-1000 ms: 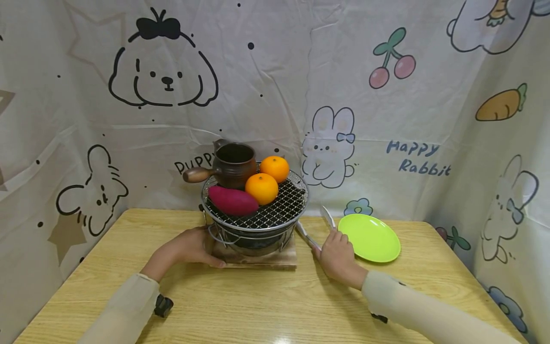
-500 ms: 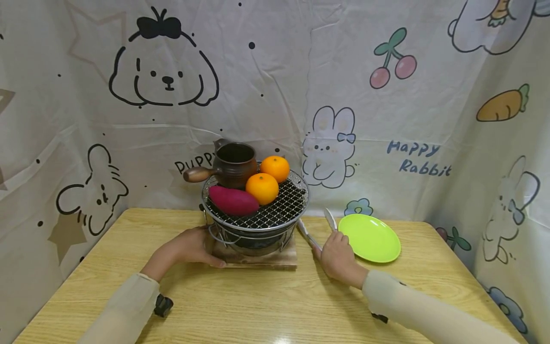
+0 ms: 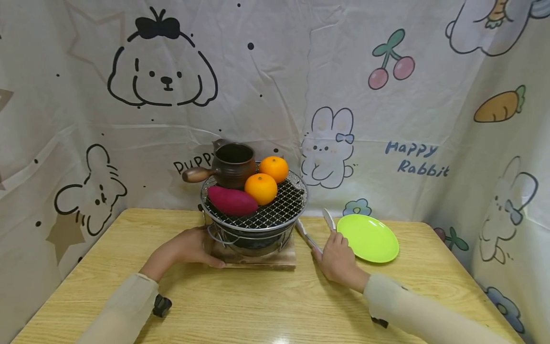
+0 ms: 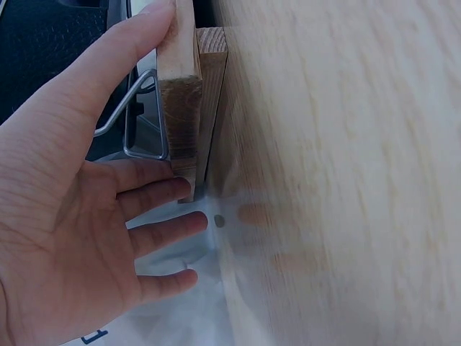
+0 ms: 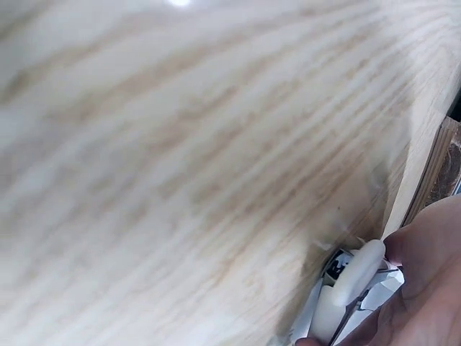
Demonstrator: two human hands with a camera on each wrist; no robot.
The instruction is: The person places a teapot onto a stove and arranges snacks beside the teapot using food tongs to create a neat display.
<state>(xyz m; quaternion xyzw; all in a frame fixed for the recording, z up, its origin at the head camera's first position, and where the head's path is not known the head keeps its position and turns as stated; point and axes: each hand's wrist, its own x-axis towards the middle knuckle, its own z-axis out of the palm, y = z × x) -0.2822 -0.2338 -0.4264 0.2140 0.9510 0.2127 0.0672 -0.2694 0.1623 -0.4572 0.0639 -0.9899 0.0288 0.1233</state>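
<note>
My left hand (image 3: 191, 246) holds the front left corner of the wooden board (image 3: 262, 263) under the round tabletop grill (image 3: 253, 238). In the left wrist view the thumb lies along the board's edge and the fingertips touch its end; the ring and little fingers stick out free. My right hand (image 3: 339, 260) grips a pair of tongs (image 3: 307, 236), whose two arms spread apart toward the back, right of the grill. The right wrist view shows only pale rounded parts (image 5: 356, 277) of the held tool; the hand covers the rest.
A dark brown pot (image 3: 234, 165) with a wooden side handle, two oranges (image 3: 260, 189) and a purple sweet potato (image 3: 232, 201) sit on the grill's wire mesh (image 3: 283, 205). A lime-green plate (image 3: 371, 239) lies right of the right hand. Printed cloth (image 3: 266, 71) hangs behind the table.
The right arm of the tongs has shifted slightly to the right at its tip. Both hands stay in place, and the grill with its food has not moved.
</note>
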